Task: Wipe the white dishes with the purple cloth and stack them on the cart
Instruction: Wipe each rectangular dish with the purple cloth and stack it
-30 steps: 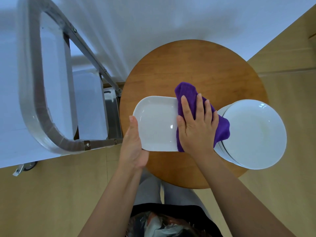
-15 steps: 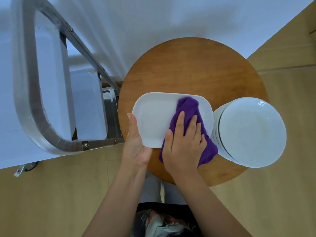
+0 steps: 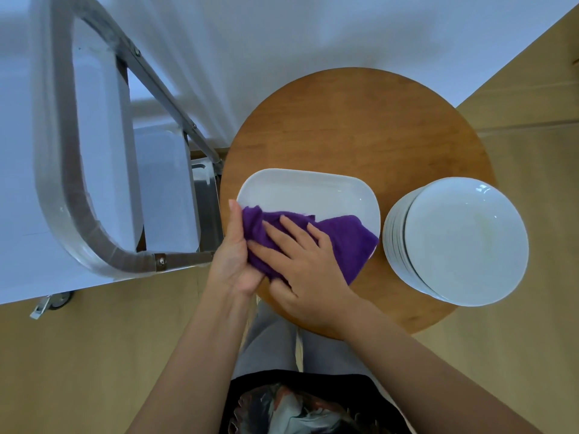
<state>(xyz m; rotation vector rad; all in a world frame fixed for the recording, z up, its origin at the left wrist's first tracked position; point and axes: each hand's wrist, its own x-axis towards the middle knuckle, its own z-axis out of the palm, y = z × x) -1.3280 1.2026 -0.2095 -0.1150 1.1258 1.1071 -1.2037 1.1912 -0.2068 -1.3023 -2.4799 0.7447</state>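
A white oblong dish (image 3: 308,191) lies on the round wooden table (image 3: 357,126), near its left front edge. The purple cloth (image 3: 344,238) is spread over the dish's near half. My right hand (image 3: 305,264) presses flat on the cloth with fingers spread and pointing left. My left hand (image 3: 235,255) holds the dish's left end, its fingers hidden beneath and its thumb along the rim, touching the cloth. A stack of round white plates (image 3: 463,239) stands at the table's right.
The metal cart (image 3: 72,170) with its curved handle and white tray shelves stands to the left of the table, one caster (image 3: 58,300) on the wooden floor. A white wall runs behind the table. My legs are under the table's near edge.
My right hand has swept the cloth from the dish's right end leftward across it to the near left corner. The left hand has stayed on the dish's left end.
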